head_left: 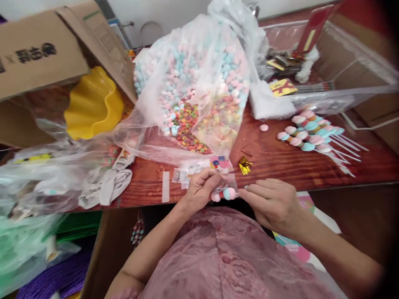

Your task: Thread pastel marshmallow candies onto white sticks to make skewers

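Head view: a clear printed wrapper (232, 180) is being pinched by the thumb and fingers of the left hand (202, 185), and a marshmallow skewer (230, 194) is being held at its lower edge, before the table's (143, 182) front. The right hand (277, 203) is being held with fingers curled beside the skewer's end; whether anything is being gripped cannot be told. Soft marshmallows may be risking being squashed by over-firm pinching, thin film being torn by sharp pulling.

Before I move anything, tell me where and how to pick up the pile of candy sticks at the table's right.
Best gripped by the bare white sticks, coming in from the right: they jut out that way, clear of the candies, which overlap in a heap. The sticks fan apart slightly, so gathering them together first would likely help.
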A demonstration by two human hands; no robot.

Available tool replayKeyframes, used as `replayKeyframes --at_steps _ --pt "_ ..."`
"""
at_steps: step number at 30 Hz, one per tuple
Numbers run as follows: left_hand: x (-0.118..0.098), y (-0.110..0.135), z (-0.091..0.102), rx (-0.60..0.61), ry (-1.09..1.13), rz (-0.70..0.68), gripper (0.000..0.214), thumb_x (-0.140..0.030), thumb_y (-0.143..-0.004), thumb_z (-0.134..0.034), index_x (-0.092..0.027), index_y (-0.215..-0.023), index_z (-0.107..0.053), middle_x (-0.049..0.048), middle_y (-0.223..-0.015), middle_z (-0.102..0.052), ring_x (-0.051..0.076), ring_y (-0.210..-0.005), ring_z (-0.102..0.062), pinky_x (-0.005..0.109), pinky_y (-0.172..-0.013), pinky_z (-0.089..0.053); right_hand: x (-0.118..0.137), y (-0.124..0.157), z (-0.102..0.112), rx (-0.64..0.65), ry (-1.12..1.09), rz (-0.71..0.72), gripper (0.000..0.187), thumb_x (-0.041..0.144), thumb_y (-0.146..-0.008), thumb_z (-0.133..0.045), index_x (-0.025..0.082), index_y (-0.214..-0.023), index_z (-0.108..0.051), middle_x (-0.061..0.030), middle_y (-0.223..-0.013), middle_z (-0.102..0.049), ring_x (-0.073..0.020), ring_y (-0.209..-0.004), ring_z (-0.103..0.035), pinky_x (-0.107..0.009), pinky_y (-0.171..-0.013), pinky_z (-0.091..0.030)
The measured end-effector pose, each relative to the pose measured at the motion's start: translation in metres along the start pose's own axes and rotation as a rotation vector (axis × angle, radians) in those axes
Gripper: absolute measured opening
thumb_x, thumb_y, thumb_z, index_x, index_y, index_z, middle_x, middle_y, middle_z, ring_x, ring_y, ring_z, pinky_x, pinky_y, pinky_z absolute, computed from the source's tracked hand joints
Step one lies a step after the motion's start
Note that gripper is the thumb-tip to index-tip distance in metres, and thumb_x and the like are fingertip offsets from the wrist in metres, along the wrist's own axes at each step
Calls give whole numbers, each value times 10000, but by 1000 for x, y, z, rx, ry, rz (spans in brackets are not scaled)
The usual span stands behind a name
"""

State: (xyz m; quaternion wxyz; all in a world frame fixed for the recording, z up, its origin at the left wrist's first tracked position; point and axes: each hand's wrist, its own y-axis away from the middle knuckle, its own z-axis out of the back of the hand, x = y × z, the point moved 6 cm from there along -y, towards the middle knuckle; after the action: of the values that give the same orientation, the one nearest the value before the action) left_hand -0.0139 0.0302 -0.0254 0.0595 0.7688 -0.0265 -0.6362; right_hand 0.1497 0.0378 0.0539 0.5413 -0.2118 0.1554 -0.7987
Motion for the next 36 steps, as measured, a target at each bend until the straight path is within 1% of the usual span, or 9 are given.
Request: replayKeyframes --at_steps 3,5,9,14,22,24,28,33,36 --pt "5 -2 18 -247 -7 -97 332 -523 -878 -657 -194 -829 -670 7 -812 -703 129 -718 -643 245 -717 -533 5 5 -5 -113 -14 -155 228 64 -889 -455 168 -893 -658 -25 -701 -656 -134 -611 -556 -298 -582 -359" --pt "7 -3 29 -379 -15 -153 309 -495 -885 -662 -194 -816 -650 -7 -806 -680 120 -744 -629 229 -729 -516 9 12 -13 -191 -25 -239 237 73 -892 -441 157 -906 -663 -22 -675 -636 -134 -591 -538 -300 -575 -345" --pt "-2 -7 36 -477 -133 -265 302 -473 -878 -679 -183 -802 -643 -21 -743 -631 99 -672 -563 202 -656 -467 12 21 -26 -265 1 -339 232 90 -901 -441 149 -905 -666 -10 -629 -599 -132 -567 -506 -302 -574 -328" --pt "-10 -8 28 -473 -374 -330 339 -505 -887 -643 -177 -803 -657 -10 -723 -640 118 -659 -565 231 -648 -468 12 22 -28 -297 -6 -358 229 102 -899 -445 147 -860 -666 -11 -627 -585 -133 -567 -485 -307 -573 -303" --pt "-15 -6 26 -493 -543 -400 295 -452 -890 -635 -177 -794 -680 -28 -639 -627 101 -578 -537 216 -574 -448 10 28 -43 -344 -138 -376 247 133 -910 -431 171 -792 -645 10 -582 -527 -122 -533 -427 -297 -548 -274" --pt "-15 -7 23 -428 -548 -376 287 -445 -901 -623 -179 -812 -686 -13 -688 -679 111 -605 -587 220 -588 -476 7 29 -45 -347 -198 -380 244 138 -917 -436 180 -789 -639 13 -592 -551 -112 -539 -452 -285 -551 -286" --pt "-10 -6 17 -305 -483 -320 264 -428 -927 -602 -185 -871 -691 26 -838 -760 155 -741 -700 266 -706 -556 1 31 -49 -336 -257 -376 236 131 -921 -441 187 -806 -639 12 -624 -600 -103 -553 -499 -274 -563 -307" --pt "-8 -4 15 -309 -462 -315 239 -404 -936 -605 -192 -879 -698 25 -863 -771 158 -764 -716 274 -739 -571 -1 32 -55 -365 -299 -386 226 150 -940 -459 178 -830 -654 -1 -639 -617 -112 -566 -536 -269 -570 -340" --pt "-5 -4 15 -309 -419 -305 252 -416 -935 -607 -192 -877 -710 24 -863 -772 162 -769 -720 274 -732 -573 -3 30 -58 -380 -402 -412 228 186 -965 -467 179 -862 -670 -5 -651 -632 -109 -574 -557 -249 -580 -376"
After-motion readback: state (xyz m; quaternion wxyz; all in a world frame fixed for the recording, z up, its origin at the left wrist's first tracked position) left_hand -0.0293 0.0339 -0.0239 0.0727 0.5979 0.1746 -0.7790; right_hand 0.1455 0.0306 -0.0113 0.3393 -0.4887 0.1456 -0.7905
